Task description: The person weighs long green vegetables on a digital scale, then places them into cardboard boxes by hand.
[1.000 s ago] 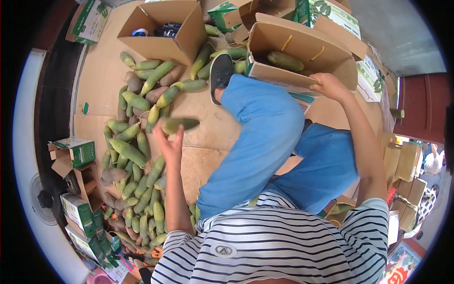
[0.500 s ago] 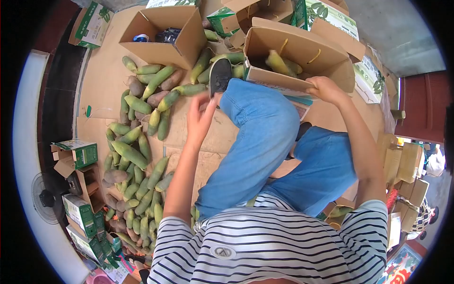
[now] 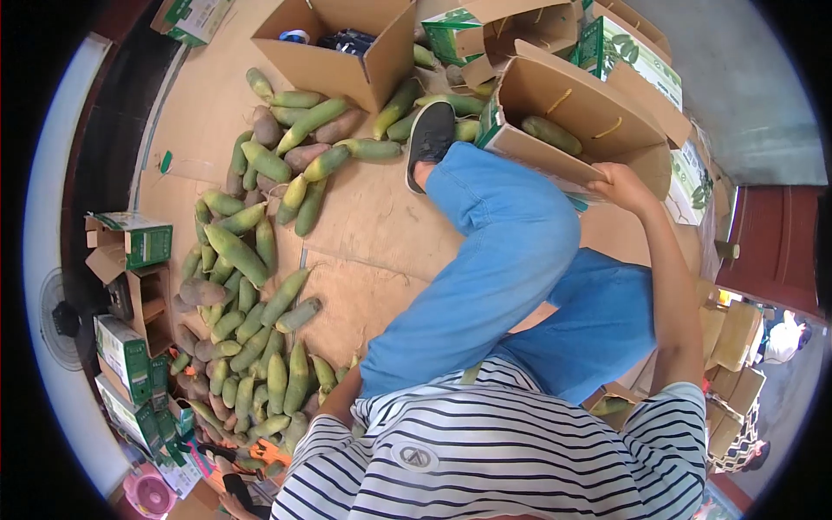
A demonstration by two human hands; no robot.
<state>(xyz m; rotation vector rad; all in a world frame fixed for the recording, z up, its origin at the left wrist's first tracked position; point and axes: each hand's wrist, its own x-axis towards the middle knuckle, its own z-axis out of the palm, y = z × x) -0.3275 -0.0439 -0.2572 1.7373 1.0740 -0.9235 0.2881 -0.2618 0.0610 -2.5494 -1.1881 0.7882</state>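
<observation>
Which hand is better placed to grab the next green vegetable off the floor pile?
Probably left: the pile lies on that side, beside the left arm. The right hand holds the cardboard box rim.

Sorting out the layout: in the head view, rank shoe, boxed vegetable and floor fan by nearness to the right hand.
1. Vegetable inside the box that the right hand grips.
2. Shoe, to the left.
3. Floor fan, far left edge.

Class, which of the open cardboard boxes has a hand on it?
The box with yellow handles, holding a green vegetable: the right hand grips its near edge.
</observation>
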